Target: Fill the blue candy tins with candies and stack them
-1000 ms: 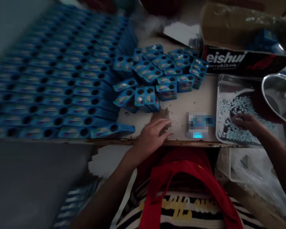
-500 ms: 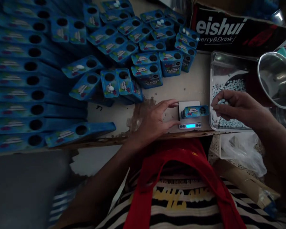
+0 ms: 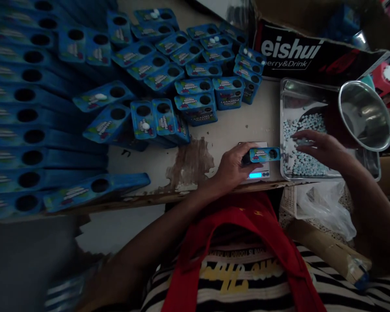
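Observation:
My left hand (image 3: 232,167) has thumb and fingers around a small blue candy box (image 3: 263,154) with a round dark hole in its top. The box is over a small digital scale (image 3: 265,175) with a lit blue display. Whether the box still touches the scale cannot be seen. My right hand (image 3: 328,149) hovers above a metal tray (image 3: 281,134), its fingers apart. Small pale blue candies (image 3: 307,167) lie loose in that tray. A shiny metal cup (image 3: 365,115) leans tilted at the tray's right side.
Many similar blue boxes (image 3: 195,104) stand at the back and left, a few with white candies on top. One box (image 3: 97,187) lies near the table's front edge. Behind the tray is a black cardboard carton (image 3: 289,52); below it hangs a clear plastic bag (image 3: 325,208).
My left hand has moved from beside the scale to close on the candy box. My right hand's fingers have parted; the candies they pinched no longer show. The whole view has shifted slightly.

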`<action>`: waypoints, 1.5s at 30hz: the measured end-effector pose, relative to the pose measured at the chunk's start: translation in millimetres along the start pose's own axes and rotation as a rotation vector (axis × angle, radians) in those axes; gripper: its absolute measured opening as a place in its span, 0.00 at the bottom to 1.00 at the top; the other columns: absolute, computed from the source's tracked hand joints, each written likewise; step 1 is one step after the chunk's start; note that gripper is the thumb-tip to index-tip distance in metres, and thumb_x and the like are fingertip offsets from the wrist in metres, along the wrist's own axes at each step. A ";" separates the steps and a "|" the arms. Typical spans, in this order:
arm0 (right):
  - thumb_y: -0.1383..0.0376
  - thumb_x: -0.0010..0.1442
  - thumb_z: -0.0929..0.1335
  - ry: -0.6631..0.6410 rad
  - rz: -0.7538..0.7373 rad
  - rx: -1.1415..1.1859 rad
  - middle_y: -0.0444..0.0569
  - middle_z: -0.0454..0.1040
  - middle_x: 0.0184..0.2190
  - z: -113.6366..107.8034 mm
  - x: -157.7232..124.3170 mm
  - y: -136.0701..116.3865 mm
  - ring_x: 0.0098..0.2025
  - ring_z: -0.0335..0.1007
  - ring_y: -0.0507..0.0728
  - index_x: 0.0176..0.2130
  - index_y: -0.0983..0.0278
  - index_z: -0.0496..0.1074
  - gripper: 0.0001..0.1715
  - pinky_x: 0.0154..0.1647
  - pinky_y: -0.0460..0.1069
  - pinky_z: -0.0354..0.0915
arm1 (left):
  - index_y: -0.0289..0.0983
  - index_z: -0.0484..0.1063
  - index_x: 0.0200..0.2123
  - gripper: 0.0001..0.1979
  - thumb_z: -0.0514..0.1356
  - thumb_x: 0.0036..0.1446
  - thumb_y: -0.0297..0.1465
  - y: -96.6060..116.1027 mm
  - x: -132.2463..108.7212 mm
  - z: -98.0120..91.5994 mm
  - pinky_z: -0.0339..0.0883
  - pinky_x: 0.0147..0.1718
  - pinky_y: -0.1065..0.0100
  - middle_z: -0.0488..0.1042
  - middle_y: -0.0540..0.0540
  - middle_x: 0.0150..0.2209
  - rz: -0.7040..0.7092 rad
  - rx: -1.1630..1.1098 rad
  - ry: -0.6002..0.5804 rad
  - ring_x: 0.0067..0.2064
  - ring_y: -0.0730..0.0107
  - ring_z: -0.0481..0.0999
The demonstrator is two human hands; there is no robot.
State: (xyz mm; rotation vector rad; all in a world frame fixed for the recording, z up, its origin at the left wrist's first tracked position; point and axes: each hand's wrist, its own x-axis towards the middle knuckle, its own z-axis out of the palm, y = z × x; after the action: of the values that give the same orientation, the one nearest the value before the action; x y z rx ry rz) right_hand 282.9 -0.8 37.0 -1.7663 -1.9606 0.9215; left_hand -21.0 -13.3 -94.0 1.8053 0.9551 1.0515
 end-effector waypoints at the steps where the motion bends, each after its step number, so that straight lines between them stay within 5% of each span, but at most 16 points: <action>1: 0.54 0.61 0.81 0.035 0.001 -0.011 0.53 0.86 0.56 5.2 -1.7 11.0 0.58 0.82 0.67 0.53 0.56 0.87 0.22 0.60 0.62 0.77 | 0.41 0.79 0.58 0.16 0.71 0.69 0.33 2.7 4.7 0.6 0.79 0.51 0.61 0.86 0.45 0.51 0.054 0.044 -0.012 0.50 0.59 0.86; 4: 0.50 0.65 0.79 0.142 0.097 0.291 0.53 0.84 0.62 33.8 -9.7 26.2 0.66 0.79 0.67 0.58 0.55 0.85 0.25 0.68 0.64 0.74 | 0.43 0.80 0.60 0.15 0.62 0.74 0.29 19.8 18.4 -3.1 0.76 0.61 0.53 0.86 0.43 0.54 0.330 0.289 -0.004 0.55 0.56 0.84; 8: 0.45 0.76 0.70 0.093 0.349 1.076 0.51 0.88 0.49 78.6 -16.9 11.5 0.48 0.86 0.59 0.52 0.58 0.83 0.22 0.54 0.57 0.83 | 0.50 0.82 0.59 0.17 0.60 0.76 0.28 37.8 34.9 -1.9 0.65 0.71 0.46 0.85 0.47 0.58 0.660 0.580 0.115 0.61 0.56 0.81; 13: 0.57 0.80 0.67 0.054 0.440 1.546 0.50 0.88 0.45 93.3 -14.1 -10.0 0.48 0.87 0.55 0.42 0.61 0.80 0.17 0.53 0.51 0.84 | 0.46 0.82 0.60 0.18 0.59 0.74 0.27 17.4 45.6 12.2 0.73 0.57 0.51 0.85 0.43 0.54 0.564 0.528 0.175 0.52 0.55 0.81; 16: 0.65 0.78 0.68 0.011 0.463 1.582 0.50 0.88 0.43 85.5 -11.1 -10.2 0.48 0.87 0.55 0.41 0.61 0.80 0.12 0.55 0.50 0.84 | 0.44 0.80 0.62 0.21 0.59 0.70 0.25 8.7 40.5 15.1 0.74 0.53 0.53 0.85 0.43 0.53 0.433 0.473 0.149 0.50 0.55 0.81; 19: 0.69 0.74 0.70 -0.041 0.501 1.556 0.51 0.88 0.40 79.2 -8.0 -4.9 0.44 0.87 0.55 0.40 0.63 0.79 0.08 0.51 0.49 0.85 | 0.47 0.81 0.62 0.20 0.60 0.71 0.26 13.4 33.1 15.6 0.72 0.59 0.50 0.85 0.43 0.54 0.483 0.504 0.170 0.53 0.54 0.80; 23: 0.66 0.72 0.72 -0.025 0.444 1.489 0.53 0.89 0.44 79.1 -3.7 3.5 0.47 0.87 0.57 0.41 0.63 0.81 0.05 0.56 0.53 0.85 | 0.54 0.84 0.60 0.17 0.63 0.74 0.33 16.0 34.9 18.1 0.67 0.66 0.45 0.84 0.44 0.55 0.569 0.618 0.185 0.56 0.52 0.78; 28: 0.67 0.66 0.74 0.016 0.463 1.426 0.53 0.89 0.44 80.3 -0.3 7.5 0.48 0.88 0.58 0.38 0.63 0.81 0.02 0.64 0.56 0.82 | 0.54 0.84 0.61 0.20 0.60 0.73 0.32 3.6 42.6 20.8 0.70 0.57 0.45 0.84 0.42 0.54 0.425 0.565 0.106 0.51 0.50 0.78; 33: 0.68 0.62 0.74 -0.054 0.387 1.332 0.55 0.88 0.48 71.1 -3.1 -2.9 0.54 0.87 0.63 0.42 0.63 0.82 0.07 0.66 0.60 0.82 | 0.60 0.84 0.61 0.17 0.67 0.73 0.38 12.5 35.1 16.5 0.63 0.67 0.42 0.83 0.43 0.56 0.422 0.448 0.113 0.57 0.47 0.77; 38: 0.70 0.59 0.73 -0.070 0.394 1.277 0.54 0.88 0.42 73.4 8.8 -2.2 0.53 0.87 0.63 0.39 0.61 0.80 0.06 0.61 0.59 0.85 | 0.56 0.83 0.62 0.20 0.64 0.72 0.32 11.7 41.0 14.2 0.65 0.59 0.46 0.84 0.42 0.53 0.544 0.573 0.150 0.51 0.51 0.77; 45: 0.67 0.56 0.79 -0.113 0.318 1.140 0.50 0.88 0.42 73.3 12.0 9.1 0.46 0.87 0.57 0.38 0.62 0.83 0.07 0.57 0.53 0.85 | 0.51 0.83 0.63 0.24 0.63 0.69 0.26 4.2 35.7 23.2 0.68 0.49 0.51 0.84 0.43 0.52 0.399 0.504 0.174 0.48 0.52 0.78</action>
State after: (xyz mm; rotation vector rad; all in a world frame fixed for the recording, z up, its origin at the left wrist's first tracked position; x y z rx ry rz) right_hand 240.6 -6.1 -24.6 -1.2936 -0.7980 1.7755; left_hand 13.9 10.5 -87.2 2.4223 1.0567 1.3103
